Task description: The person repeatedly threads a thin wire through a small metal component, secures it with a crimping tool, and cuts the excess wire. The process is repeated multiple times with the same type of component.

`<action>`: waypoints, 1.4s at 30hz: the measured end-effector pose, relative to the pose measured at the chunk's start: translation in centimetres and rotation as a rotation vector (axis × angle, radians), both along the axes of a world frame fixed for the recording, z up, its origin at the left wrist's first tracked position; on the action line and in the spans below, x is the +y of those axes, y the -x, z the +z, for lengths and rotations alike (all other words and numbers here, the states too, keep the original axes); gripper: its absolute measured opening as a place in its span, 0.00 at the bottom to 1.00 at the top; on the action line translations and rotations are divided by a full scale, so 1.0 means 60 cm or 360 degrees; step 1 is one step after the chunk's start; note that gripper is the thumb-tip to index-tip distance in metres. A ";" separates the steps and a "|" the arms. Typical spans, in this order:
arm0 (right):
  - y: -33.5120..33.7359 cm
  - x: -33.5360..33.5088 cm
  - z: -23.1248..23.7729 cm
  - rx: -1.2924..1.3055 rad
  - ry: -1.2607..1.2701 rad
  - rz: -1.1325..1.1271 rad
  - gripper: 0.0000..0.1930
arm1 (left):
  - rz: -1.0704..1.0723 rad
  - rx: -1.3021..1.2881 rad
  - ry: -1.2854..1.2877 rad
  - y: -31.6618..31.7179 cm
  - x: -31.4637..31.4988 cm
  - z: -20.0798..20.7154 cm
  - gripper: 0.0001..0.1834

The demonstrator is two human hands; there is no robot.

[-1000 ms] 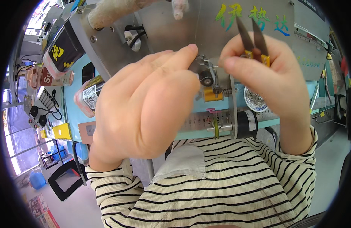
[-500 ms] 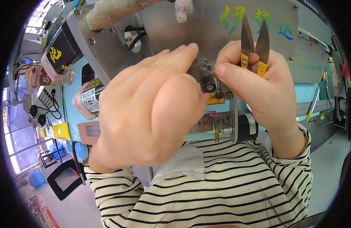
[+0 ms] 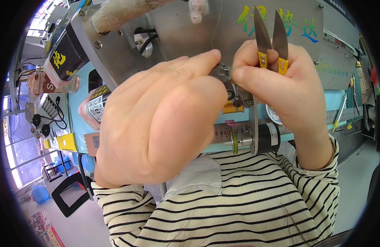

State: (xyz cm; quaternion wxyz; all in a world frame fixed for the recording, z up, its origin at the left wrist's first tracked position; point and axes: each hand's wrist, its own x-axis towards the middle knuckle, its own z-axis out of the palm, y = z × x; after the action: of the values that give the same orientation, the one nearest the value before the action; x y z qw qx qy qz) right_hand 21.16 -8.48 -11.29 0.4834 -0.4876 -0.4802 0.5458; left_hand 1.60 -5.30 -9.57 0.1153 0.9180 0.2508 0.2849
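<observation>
My right hand (image 3: 290, 78) is closed around a pair of thread snips (image 3: 262, 45) with yellow handles. Their two pointed blades stand apart and aim up. The thumb and bent forefinger of that hand meet beside a small metal clip (image 3: 223, 71) on the machine. My left hand (image 3: 163, 127) reaches in from the left, its back toward me, with one fingertip just above the clip. Its thumb tip is hidden, and I cannot make out what it holds. Below the clip sit a dark roller (image 3: 230, 91) and a gold-coloured part (image 3: 233, 108). A thin thread runs down the metal plate (image 3: 235, 35).
A black motor (image 3: 268, 138) and a green-rimmed wheel (image 3: 234, 142) stand close to my body, beside a steel ruler (image 3: 223, 132). A wrapped bar (image 3: 124, 14) crosses above. At left are dark boxes (image 3: 66, 57) and a bottle (image 3: 54, 83); a yellow-tipped pen (image 3: 340, 113) lies right.
My left hand has shifted slightly right and covers more of the roller. The snips in my right hand have moved a little left and up, and tilted.
</observation>
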 end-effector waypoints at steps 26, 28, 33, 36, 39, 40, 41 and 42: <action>-0.022 -0.005 0.000 -0.0410 -0.0187 -0.0037 0.03 | -0.0058 -0.0093 -0.0070 -0.004 0.006 -0.008 0.14; -0.027 -0.012 0.005 -0.0411 -0.0227 -0.0124 0.04 | -0.0060 -0.0094 -0.0118 -0.002 0.007 -0.009 0.14; -0.037 -0.026 0.001 -0.0402 -0.0436 -0.0116 0.06 | -0.0111 -0.0110 -0.0176 0.000 0.012 -0.010 0.14; -0.026 -0.036 -0.013 -0.0504 -0.0780 -0.0116 0.10 | -0.0185 -0.0151 -0.0210 -0.001 0.016 -0.009 0.13; -0.004 -0.036 -0.025 -0.0740 -0.1193 -0.0185 0.13 | -0.0147 -0.0092 -0.0055 0.000 0.008 0.000 0.14; 0.001 -0.033 -0.026 -0.0838 -0.1328 -0.0223 0.14 | -0.0132 -0.0048 0.0045 0.002 0.004 0.006 0.16; 0.008 -0.027 -0.029 -0.0910 -0.1452 -0.0280 0.15 | -0.0087 -0.0016 -0.0013 0.005 0.001 0.012 0.18; 0.013 -0.021 -0.031 -0.1018 -0.1618 -0.0322 0.15 | -0.0060 0.0020 -0.0058 0.010 -0.004 0.020 0.20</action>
State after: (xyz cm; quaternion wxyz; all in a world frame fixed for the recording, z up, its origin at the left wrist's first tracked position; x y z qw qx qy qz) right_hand 20.36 -9.75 -13.15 0.5370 -0.3788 -0.7533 0.0260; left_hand 1.01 -5.55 -8.35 0.1023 0.9262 0.2289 0.2814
